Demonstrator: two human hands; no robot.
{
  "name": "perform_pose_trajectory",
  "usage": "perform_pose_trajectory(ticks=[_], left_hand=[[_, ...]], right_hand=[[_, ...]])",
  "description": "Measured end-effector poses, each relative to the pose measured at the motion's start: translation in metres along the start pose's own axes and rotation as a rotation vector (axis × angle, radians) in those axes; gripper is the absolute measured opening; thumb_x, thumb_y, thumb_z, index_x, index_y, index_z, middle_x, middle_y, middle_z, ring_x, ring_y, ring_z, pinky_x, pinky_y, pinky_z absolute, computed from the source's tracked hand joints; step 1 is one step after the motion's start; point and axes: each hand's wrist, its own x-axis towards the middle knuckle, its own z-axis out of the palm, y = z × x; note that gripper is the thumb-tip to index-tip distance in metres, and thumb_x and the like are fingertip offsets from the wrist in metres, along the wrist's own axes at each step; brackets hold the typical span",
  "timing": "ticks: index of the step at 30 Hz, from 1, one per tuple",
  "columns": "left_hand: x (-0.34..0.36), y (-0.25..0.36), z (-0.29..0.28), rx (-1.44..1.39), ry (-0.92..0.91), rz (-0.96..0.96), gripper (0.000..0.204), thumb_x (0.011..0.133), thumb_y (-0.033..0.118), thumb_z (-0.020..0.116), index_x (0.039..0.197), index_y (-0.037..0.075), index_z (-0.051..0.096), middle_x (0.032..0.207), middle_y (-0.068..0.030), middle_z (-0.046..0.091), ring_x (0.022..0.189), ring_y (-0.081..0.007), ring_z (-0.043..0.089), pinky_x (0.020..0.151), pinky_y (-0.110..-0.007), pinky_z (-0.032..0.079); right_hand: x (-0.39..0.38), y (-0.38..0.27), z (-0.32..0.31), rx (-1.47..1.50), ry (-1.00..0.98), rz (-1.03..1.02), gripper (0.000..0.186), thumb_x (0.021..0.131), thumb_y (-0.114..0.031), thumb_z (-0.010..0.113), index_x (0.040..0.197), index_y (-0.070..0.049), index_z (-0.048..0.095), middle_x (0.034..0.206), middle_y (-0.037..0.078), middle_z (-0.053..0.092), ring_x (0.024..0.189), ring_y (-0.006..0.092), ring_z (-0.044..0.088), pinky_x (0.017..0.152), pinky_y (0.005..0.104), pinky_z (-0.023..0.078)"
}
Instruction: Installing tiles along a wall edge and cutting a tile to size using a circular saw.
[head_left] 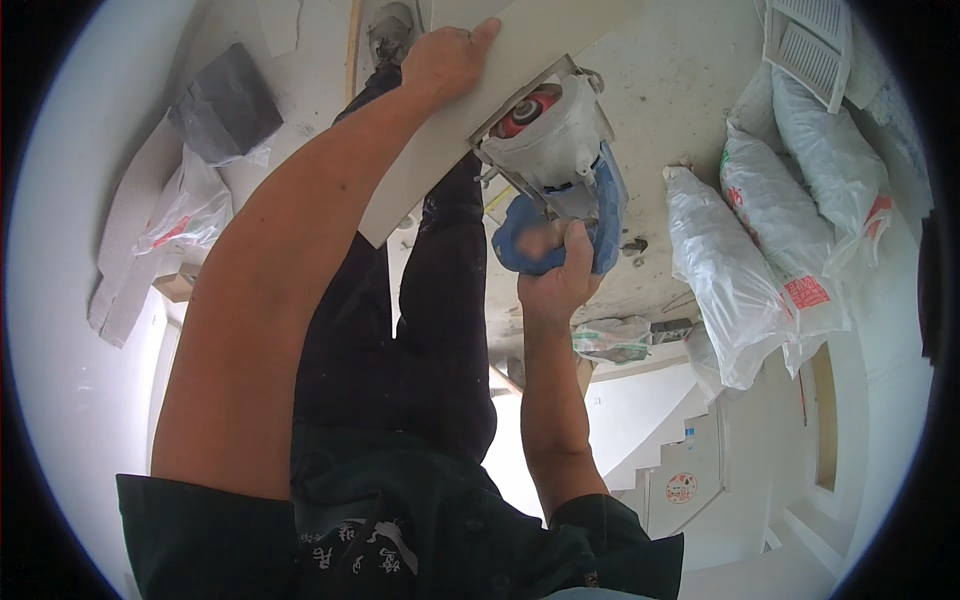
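Note:
My left hand (pixel 447 58) presses down on a long pale tile (pixel 440 150) that runs diagonally across the upper middle. My right hand (pixel 555 275) grips the blue handle of a dust-covered handheld tile cutter (pixel 560 150). The cutter's base sits on the tile's edge, with a red disc showing under its guard. My dark trousers and a shoe (pixel 392 30) lie under the tile.
Several white plastic sacks (pixel 745 270) lie on the dusty floor at the right, with a white crate (pixel 810 35) above them. A grey block (pixel 225 100), a plastic bag and flat tile pieces sit at the left. Pale steps (pixel 680 460) descend at the lower right.

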Motion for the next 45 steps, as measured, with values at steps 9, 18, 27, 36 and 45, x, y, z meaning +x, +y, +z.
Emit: perform_pose_trajectory(ticks=[9, 18, 27, 36, 45], left_hand=[[0.001, 0.002, 0.005, 0.013, 0.057, 0.049, 0.086, 0.095, 0.069, 0.025, 0.097, -0.005, 0.071, 0.098, -0.0311, 0.066, 0.099, -0.0462, 0.063, 0.093, -0.051, 0.046], [0.005, -0.003, 0.006, -0.038, 0.05, 0.045, 0.085, 0.095, 0.069, 0.027, 0.095, -0.004, 0.071, 0.097, -0.0322, 0.066, 0.098, -0.0468, 0.063, 0.092, -0.051, 0.046], [-0.005, 0.011, -0.004, 0.019, 0.045, 0.098, 0.085, 0.095, 0.069, 0.027, 0.095, -0.004, 0.071, 0.098, -0.0315, 0.066, 0.099, -0.0465, 0.063, 0.092, -0.053, 0.046], [-0.003, 0.009, -0.004, 0.092, 0.036, 0.192, 0.074, 0.104, 0.048, 0.021, 0.103, -0.012, 0.063, 0.105, -0.0305, 0.065, 0.099, -0.0458, 0.063, 0.091, -0.054, 0.045], [-0.024, 0.037, -0.022, -0.053, -0.093, -0.014, 0.077, 0.103, 0.055, 0.027, 0.092, -0.013, 0.061, 0.091, -0.0266, 0.065, 0.088, -0.0381, 0.063, 0.084, -0.048, 0.046]], right_hand=[[-0.006, -0.002, 0.0, -0.029, -0.022, 0.0, 0.004, 0.089, -0.003, 0.054, 0.093, -0.002, 0.053, 0.068, 0.005, 0.049, 0.053, 0.0164, 0.052, 0.053, 0.0373, 0.049], [-0.012, 0.004, -0.011, -0.079, -0.104, 0.017, 0.005, 0.095, -0.01, 0.052, 0.092, -0.007, 0.051, 0.072, 0.003, 0.047, 0.055, 0.0151, 0.048, 0.057, 0.0375, 0.045], [-0.021, 0.007, -0.013, -0.086, -0.076, 0.023, 0.007, 0.095, -0.011, 0.052, 0.09, -0.007, 0.052, 0.073, 0.003, 0.047, 0.056, 0.0153, 0.049, 0.057, 0.0372, 0.046], [-0.029, 0.018, -0.017, -0.002, -0.038, 0.01, 0.004, 0.089, -0.002, 0.055, 0.092, 0.0, 0.052, 0.069, 0.005, 0.05, 0.053, 0.0159, 0.051, 0.053, 0.0356, 0.048], [-0.041, 0.016, -0.018, -0.117, -0.054, 0.041, 0.005, 0.095, -0.008, 0.05, 0.093, -0.004, 0.051, 0.073, 0.004, 0.047, 0.056, 0.0167, 0.049, 0.058, 0.0382, 0.046]])
